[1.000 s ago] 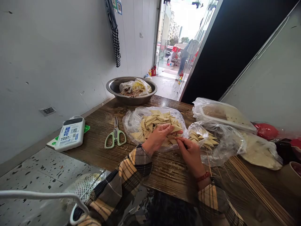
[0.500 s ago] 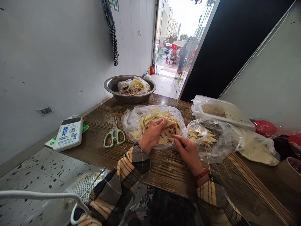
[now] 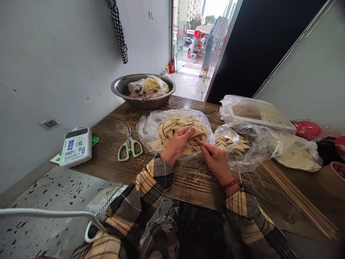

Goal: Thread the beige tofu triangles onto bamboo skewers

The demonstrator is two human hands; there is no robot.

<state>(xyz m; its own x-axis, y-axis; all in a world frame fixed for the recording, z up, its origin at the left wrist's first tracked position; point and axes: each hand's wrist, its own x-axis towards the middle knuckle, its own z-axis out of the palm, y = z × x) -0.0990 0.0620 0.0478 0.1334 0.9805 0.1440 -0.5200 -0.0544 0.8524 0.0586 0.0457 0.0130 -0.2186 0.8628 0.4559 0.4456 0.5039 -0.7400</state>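
I am seeing the left hand [image 3: 176, 142] pinching a tan, flat triangular piece [image 3: 198, 132] and the right hand [image 3: 217, 162] pinching a thin brown stick [image 3: 199, 142] near it; contact is unclear. Loose tan triangles [image 3: 175, 124] are filling a clear plastic bag [image 3: 147, 127] at 12 o'clock. At 3 o'clock, bagged triangles [image 3: 234, 143] are showing protruding sticks [image 3: 239, 169]: I am judging some finished, most remaining. A brown wooden stick bundle [image 3: 299, 198] is waiting at 4 o'clock. A white plastic box [image 3: 77, 147], 9 o'clock, is bearing blue characters; its small print is staying illegible.
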